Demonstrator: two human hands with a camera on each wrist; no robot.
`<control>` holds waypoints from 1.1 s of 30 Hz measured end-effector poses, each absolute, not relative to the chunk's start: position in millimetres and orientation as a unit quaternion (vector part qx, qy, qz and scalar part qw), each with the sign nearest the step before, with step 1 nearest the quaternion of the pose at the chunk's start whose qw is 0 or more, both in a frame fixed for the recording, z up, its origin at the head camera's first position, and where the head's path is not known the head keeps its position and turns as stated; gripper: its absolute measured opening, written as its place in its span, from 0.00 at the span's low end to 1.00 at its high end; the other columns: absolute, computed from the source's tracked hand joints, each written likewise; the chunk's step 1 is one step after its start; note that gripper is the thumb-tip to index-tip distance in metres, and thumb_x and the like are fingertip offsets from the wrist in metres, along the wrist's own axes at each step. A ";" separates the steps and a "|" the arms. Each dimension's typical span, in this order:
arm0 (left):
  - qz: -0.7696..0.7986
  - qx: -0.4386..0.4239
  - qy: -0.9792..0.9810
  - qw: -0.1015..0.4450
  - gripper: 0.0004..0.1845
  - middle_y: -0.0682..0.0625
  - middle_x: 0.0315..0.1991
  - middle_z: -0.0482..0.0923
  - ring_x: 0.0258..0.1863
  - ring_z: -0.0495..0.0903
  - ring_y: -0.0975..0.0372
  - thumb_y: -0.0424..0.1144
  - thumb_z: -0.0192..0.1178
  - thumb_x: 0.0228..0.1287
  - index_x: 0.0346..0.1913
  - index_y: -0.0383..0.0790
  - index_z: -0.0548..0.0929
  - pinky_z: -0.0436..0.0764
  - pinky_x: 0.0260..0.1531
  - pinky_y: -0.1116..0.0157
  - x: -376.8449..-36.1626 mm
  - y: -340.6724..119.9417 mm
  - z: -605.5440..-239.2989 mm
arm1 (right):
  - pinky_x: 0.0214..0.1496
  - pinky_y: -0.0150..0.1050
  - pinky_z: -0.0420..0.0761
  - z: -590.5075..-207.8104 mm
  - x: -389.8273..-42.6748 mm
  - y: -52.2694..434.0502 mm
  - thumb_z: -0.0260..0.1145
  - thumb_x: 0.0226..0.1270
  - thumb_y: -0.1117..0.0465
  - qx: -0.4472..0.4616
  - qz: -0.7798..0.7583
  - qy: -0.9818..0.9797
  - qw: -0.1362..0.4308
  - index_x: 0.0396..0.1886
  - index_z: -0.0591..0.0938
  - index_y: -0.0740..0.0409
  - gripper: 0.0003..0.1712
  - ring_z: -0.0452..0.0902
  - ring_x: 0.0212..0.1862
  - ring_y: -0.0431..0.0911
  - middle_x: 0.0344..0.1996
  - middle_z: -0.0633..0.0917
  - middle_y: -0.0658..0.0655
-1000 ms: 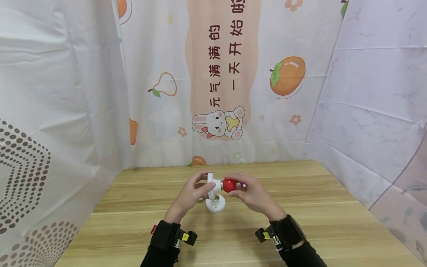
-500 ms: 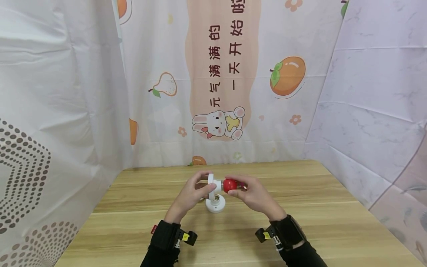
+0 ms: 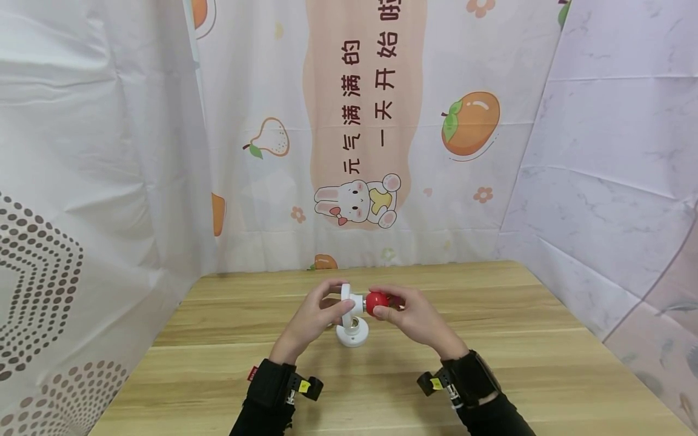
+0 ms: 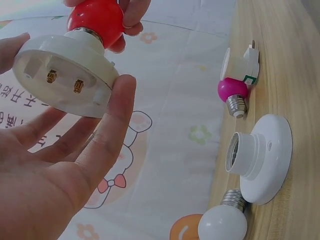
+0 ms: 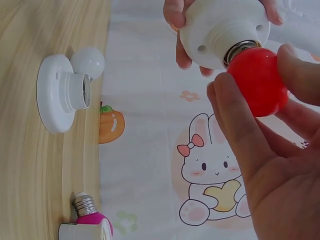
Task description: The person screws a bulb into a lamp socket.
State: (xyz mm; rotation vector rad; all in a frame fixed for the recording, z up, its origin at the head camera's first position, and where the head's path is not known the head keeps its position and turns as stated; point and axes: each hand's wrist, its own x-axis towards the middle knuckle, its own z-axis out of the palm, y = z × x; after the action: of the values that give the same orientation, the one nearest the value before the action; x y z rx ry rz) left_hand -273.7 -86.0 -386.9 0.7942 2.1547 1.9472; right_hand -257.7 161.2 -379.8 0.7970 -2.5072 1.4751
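Observation:
My left hand [image 3: 311, 321] grips a white round lamp holder [image 4: 65, 75] by its rim, tilted on its side above the table. Two brass contacts show in its hollow back in the left wrist view. A red light bulb [image 5: 257, 82] is held between the thumb and fingers of my right hand [image 3: 422, 321]. The bulb's metal screw end sits at the mouth of the holder, with part of the thread still showing. How deep it sits is hidden.
A second white lamp holder [image 3: 352, 334] stands on the wooden table [image 3: 349, 393], its socket facing up. A white bulb [image 4: 222, 222] lies beside it. A magenta bulb [image 4: 232, 91] lies against a white plug-in piece [image 4: 247, 62] with metal prongs. Patterned cloth hangs behind.
The held lamp holder and red bulb have shifted very slightly to the right. My right fingers have moved a little around the bulb. The magenta bit behind them is now mostly covered.

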 end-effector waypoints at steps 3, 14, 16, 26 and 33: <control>0.647 0.260 0.713 0.074 0.27 0.37 0.61 0.70 0.51 0.80 0.51 0.43 0.62 0.72 0.69 0.39 0.69 0.84 0.45 0.57 -273.8 -87.0 -386.9 | 0.45 0.36 0.84 -379.8 -258.3 161.3 0.71 0.69 0.61 0.263 0.491 -0.829 0.057 0.63 0.80 0.61 0.24 0.82 0.46 0.49 0.54 0.84 0.61; 0.634 0.260 0.722 0.097 0.24 0.38 0.58 0.69 0.48 0.82 0.52 0.44 0.64 0.71 0.62 0.38 0.69 0.82 0.49 0.53 -275.1 -88.4 -387.0 | 0.42 0.37 0.83 -377.6 -256.7 160.1 0.71 0.70 0.56 0.232 0.509 -0.826 0.066 0.64 0.80 0.60 0.26 0.81 0.45 0.49 0.53 0.84 0.60; 0.632 0.260 0.723 0.101 0.24 0.38 0.60 0.68 0.47 0.83 0.53 0.45 0.65 0.71 0.61 0.38 0.69 0.82 0.50 0.53 -274.8 -88.6 -386.9 | 0.41 0.38 0.83 -377.9 -257.4 160.1 0.72 0.69 0.56 0.225 0.514 -0.825 0.075 0.64 0.80 0.59 0.26 0.81 0.43 0.49 0.52 0.84 0.59; 0.635 0.254 0.724 0.093 0.24 0.38 0.65 0.66 0.48 0.84 0.55 0.45 0.67 0.69 0.56 0.36 0.69 0.83 0.48 0.57 -275.7 -87.7 -388.6 | 0.44 0.39 0.85 -377.9 -259.5 157.4 0.73 0.67 0.59 0.195 0.561 -0.799 0.094 0.67 0.77 0.65 0.31 0.84 0.49 0.53 0.50 0.85 0.62; 0.649 0.241 0.717 0.081 0.23 0.36 0.63 0.65 0.46 0.84 0.56 0.43 0.66 0.69 0.55 0.34 0.67 0.82 0.45 0.59 -276.2 -85.8 -389.0 | 0.53 0.44 0.84 -379.0 -260.6 159.0 0.70 0.71 0.57 0.202 0.606 -0.770 -0.003 0.71 0.71 0.68 0.35 0.84 0.53 0.57 0.55 0.83 0.67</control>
State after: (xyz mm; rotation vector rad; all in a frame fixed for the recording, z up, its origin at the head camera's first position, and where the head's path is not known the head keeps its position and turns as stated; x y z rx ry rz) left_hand -276.2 -85.8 -389.0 0.7215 2.1434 1.9399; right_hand -260.6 159.0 -379.0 0.6367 -2.4221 1.9057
